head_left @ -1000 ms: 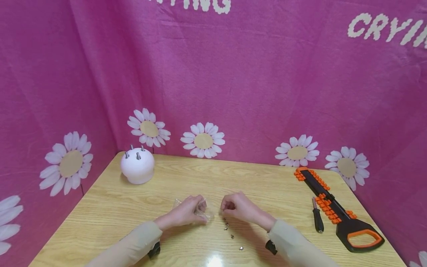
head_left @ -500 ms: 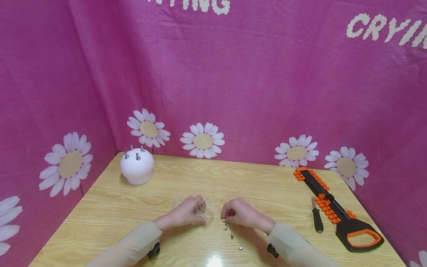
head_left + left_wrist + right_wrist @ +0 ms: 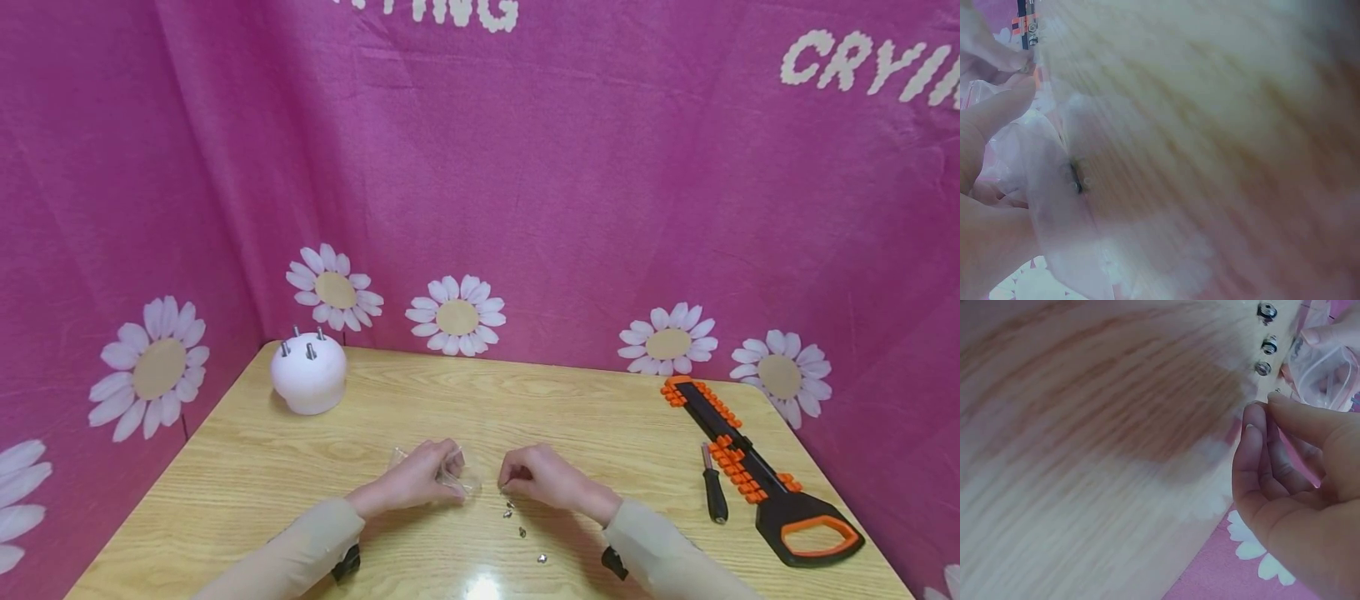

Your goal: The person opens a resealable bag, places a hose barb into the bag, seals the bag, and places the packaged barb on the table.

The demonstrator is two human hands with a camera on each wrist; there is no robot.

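Observation:
In the head view my left hand (image 3: 420, 477) holds a clear plastic bag (image 3: 459, 482) with its mouth spread towards the right. The left wrist view shows the thin bag (image 3: 1054, 187) around the thumb and fingers. My right hand (image 3: 546, 477) is just right of the bag, thumb and fingertips pinched together. A small metal screw seems to be between those fingertips, mostly hidden. Several small screws lie in a line on the table towards me, among them a near screw (image 3: 542, 558) and a middle screw (image 3: 522, 532). In the right wrist view a screw (image 3: 1269, 345) shows a shiny head.
A white rounded object (image 3: 309, 375) with metal posts on top stands at the back left of the wooden table (image 3: 570, 400). On the right lie a black-handled screwdriver (image 3: 714, 492) and a long black tool (image 3: 806, 517) with orange pieces. Pink cloth (image 3: 525, 167) hangs behind.
My right hand has come down slightly to the nearest-to-bag screw and pinched it; that screw no longer shows clearly below the fingertips. The left hand and bag have stayed still.

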